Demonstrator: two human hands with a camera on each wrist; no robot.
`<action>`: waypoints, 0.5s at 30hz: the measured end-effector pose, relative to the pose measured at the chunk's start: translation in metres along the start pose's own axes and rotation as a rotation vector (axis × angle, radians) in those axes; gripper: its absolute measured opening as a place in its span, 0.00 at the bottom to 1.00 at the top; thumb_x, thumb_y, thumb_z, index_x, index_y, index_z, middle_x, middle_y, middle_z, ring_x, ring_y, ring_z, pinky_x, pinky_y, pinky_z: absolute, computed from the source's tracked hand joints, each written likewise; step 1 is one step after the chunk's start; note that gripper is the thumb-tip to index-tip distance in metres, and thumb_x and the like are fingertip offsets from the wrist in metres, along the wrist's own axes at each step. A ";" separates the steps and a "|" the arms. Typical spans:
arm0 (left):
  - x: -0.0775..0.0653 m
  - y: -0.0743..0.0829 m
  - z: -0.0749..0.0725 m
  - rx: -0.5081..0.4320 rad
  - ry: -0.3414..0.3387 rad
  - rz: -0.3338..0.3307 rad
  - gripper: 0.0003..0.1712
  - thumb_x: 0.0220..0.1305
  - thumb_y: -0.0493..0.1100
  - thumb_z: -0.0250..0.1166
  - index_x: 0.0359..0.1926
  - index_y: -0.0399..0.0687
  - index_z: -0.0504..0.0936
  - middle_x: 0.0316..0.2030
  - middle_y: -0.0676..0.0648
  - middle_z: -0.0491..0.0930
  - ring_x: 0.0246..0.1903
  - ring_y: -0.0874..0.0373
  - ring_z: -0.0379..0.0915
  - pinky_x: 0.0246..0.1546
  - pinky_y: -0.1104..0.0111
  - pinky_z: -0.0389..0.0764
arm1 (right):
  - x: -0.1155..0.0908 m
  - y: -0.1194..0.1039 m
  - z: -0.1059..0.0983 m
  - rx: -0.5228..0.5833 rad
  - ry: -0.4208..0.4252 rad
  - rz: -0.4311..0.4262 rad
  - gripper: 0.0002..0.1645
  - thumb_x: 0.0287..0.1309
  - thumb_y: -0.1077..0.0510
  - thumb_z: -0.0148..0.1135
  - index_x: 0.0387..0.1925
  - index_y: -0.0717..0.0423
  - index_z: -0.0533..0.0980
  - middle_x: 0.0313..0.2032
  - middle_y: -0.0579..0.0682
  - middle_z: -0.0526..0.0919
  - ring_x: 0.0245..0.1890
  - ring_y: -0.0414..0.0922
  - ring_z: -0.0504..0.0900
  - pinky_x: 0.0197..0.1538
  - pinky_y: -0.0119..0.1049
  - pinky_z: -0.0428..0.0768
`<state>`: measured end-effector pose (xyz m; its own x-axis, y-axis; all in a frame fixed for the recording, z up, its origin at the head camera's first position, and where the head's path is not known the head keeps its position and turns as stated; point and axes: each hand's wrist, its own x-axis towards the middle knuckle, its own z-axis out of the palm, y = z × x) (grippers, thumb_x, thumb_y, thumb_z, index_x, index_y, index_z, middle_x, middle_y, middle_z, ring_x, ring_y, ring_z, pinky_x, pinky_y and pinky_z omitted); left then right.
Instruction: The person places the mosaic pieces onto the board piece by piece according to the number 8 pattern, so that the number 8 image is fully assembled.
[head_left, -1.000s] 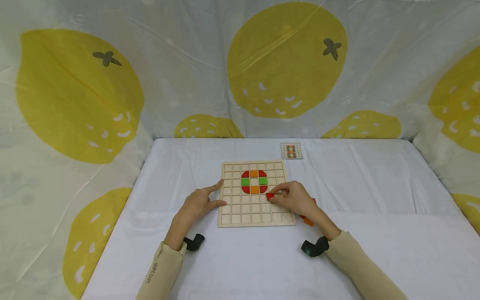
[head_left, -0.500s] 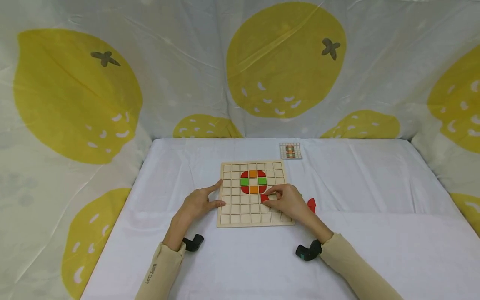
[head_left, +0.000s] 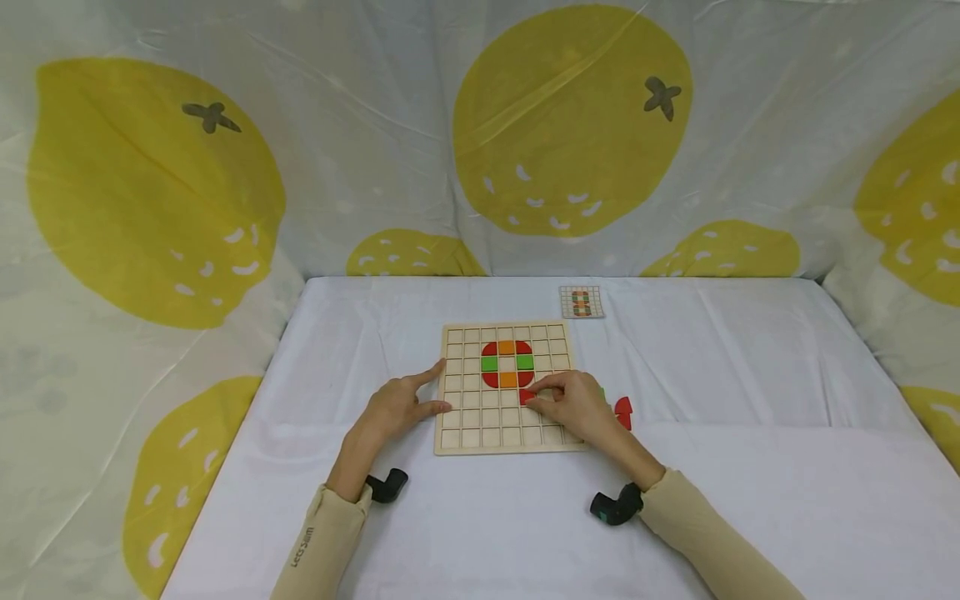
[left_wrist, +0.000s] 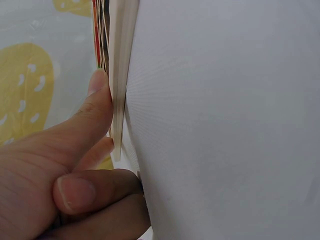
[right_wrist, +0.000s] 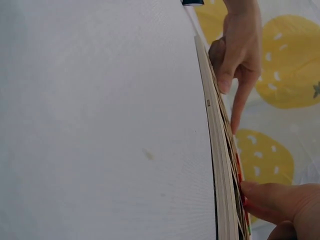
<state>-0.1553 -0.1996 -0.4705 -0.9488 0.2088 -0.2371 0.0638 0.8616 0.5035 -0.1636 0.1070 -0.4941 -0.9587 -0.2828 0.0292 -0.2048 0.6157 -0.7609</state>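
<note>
A wooden grid board [head_left: 480, 435] lies on the white table, with red, orange and green tiles set in a ring around one bare square. My left hand [head_left: 393, 407] rests at the board's left edge, thumb and forefinger spread along it. In the left wrist view the thumb lies on the rim of the board while other fingers fold in below. Just under the ring's lower right corner, my right hand [head_left: 573, 404] pinches a red tile [head_left: 527, 397] between thumb and forefinger. The tile sits in or right over a grid square, partly covered by the fingertips.
Loose red tiles [head_left: 623, 412] lie right of the board, with a bit of green showing beside the right hand. A small pattern card [head_left: 581, 302] lies behind the board. A cloth printed with lemons [head_left: 573, 121] hangs at the back.
My right hand has carried the red tile left and slightly down, to the square below the ring, uncovering loose red tiles. The left hand stays put.
</note>
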 end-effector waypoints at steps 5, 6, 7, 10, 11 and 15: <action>0.000 0.001 0.000 0.012 -0.001 -0.004 0.49 0.64 0.59 0.71 0.80 0.59 0.59 0.18 0.50 0.68 0.23 0.58 0.61 0.32 0.66 0.67 | 0.000 0.001 0.000 -0.020 0.018 -0.030 0.11 0.54 0.52 0.80 0.40 0.48 0.92 0.13 0.41 0.62 0.19 0.38 0.61 0.25 0.30 0.55; 0.001 0.001 0.000 0.011 -0.002 -0.006 0.49 0.64 0.59 0.71 0.80 0.59 0.59 0.18 0.50 0.69 0.23 0.58 0.61 0.32 0.66 0.67 | 0.000 0.001 0.000 -0.024 0.018 -0.035 0.11 0.54 0.52 0.80 0.40 0.49 0.92 0.12 0.41 0.62 0.19 0.38 0.61 0.24 0.30 0.54; 0.001 0.001 0.000 0.012 -0.002 -0.007 0.49 0.64 0.59 0.71 0.81 0.59 0.59 0.19 0.49 0.69 0.23 0.58 0.62 0.32 0.66 0.67 | 0.000 0.002 0.000 -0.027 0.019 -0.040 0.12 0.53 0.51 0.81 0.40 0.49 0.92 0.12 0.41 0.62 0.18 0.38 0.60 0.24 0.29 0.54; 0.001 0.000 0.000 0.015 -0.002 -0.010 0.49 0.64 0.59 0.71 0.81 0.59 0.59 0.20 0.48 0.72 0.24 0.57 0.64 0.33 0.65 0.68 | 0.001 0.002 0.000 -0.028 0.022 -0.050 0.13 0.53 0.50 0.81 0.40 0.49 0.92 0.12 0.40 0.62 0.18 0.37 0.60 0.24 0.29 0.54; 0.001 0.000 0.000 0.015 -0.003 -0.012 0.49 0.64 0.59 0.71 0.81 0.59 0.59 0.21 0.48 0.72 0.25 0.57 0.65 0.33 0.65 0.69 | 0.001 0.003 0.000 -0.026 0.022 -0.052 0.13 0.53 0.50 0.81 0.40 0.49 0.92 0.12 0.40 0.61 0.18 0.37 0.59 0.24 0.29 0.54; 0.001 0.000 0.000 0.025 -0.001 -0.007 0.49 0.65 0.59 0.70 0.81 0.59 0.58 0.22 0.47 0.74 0.27 0.56 0.67 0.37 0.63 0.71 | 0.001 0.004 0.000 -0.018 0.027 -0.056 0.13 0.53 0.50 0.81 0.40 0.49 0.92 0.12 0.40 0.62 0.19 0.37 0.59 0.25 0.29 0.54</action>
<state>-0.1560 -0.1992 -0.4710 -0.9489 0.2031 -0.2415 0.0648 0.8745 0.4808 -0.1656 0.1086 -0.4969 -0.9506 -0.2973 0.0887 -0.2613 0.6128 -0.7458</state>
